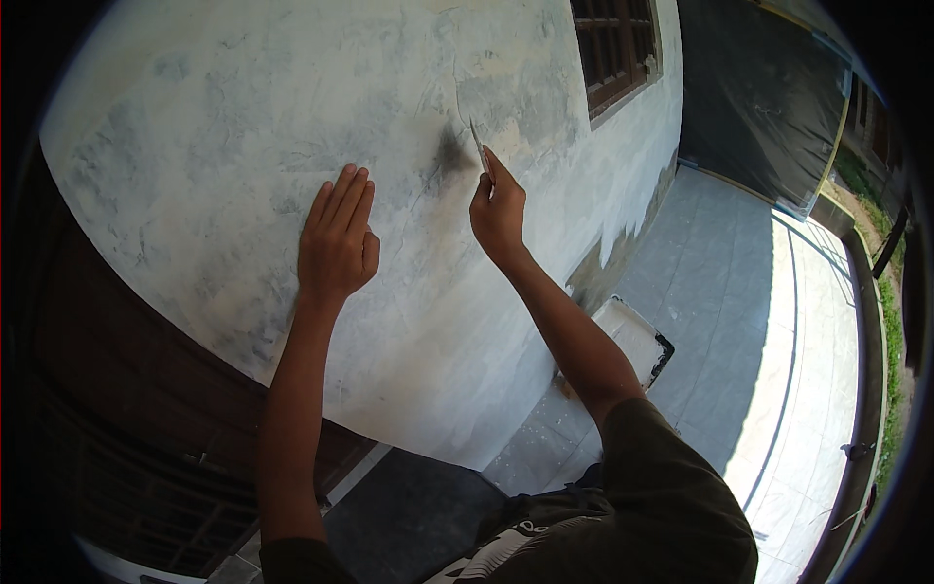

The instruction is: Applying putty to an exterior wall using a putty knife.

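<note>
My left hand [338,248] lies on the whitish wall [243,107], its fingers stretched out and held side by side. To its right, my right hand [498,216] grips a thin flat scraper [477,138] between thumb and fingers. The scraper shows nearly edge-on, its tip pointing up along the wall; whether it touches the surface I cannot tell. A thin crack [456,83] runs down the wall just above the tip. Left of the scraper is a dark blurred patch [450,154]. Grey, uneven patches and white smears cover the wall around both hands.
A brown-framed window [625,92] is set in the wall at upper right. Below my right forearm, a pale tray [632,341] with a dark edge rests on the grey tiled floor [700,282]. Dark sheeting [764,107] hangs beyond. Dark brown woodwork [136,389] borders the wall at lower left.
</note>
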### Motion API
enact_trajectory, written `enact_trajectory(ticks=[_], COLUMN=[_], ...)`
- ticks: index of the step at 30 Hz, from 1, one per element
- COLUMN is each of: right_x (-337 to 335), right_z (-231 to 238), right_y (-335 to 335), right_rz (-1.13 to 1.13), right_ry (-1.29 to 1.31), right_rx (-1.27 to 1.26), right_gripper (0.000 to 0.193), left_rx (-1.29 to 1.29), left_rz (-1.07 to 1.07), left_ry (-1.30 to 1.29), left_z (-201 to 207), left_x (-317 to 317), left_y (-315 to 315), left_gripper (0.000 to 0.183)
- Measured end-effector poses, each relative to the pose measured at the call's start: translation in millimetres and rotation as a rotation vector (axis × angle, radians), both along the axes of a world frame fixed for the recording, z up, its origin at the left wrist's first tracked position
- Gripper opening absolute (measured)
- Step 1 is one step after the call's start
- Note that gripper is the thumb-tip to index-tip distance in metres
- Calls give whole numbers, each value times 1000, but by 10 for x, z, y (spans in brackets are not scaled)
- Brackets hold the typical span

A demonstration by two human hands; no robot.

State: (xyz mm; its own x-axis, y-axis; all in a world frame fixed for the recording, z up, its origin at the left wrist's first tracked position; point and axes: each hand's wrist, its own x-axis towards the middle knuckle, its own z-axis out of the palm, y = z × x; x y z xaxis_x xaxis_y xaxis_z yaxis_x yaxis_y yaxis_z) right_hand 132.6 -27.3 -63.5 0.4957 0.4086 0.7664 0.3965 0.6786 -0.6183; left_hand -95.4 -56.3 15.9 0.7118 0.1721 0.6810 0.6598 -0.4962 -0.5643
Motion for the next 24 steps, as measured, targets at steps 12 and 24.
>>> enact_trajectory(ticks=[12,24], right_x=[-860,164], right_z=[-1101,290], right_y=[-562,130], right_rz=[113,-60], right_ry=[-501,-169], right_rx=[-60,181], right_gripper=[33,32], left_rx=[-7,3], left_rz=[0,-24], left_ry=[13,9], left_z=[58,22], left_x=[-20,5], left_y=[-1,18], left_gripper=[51,50])
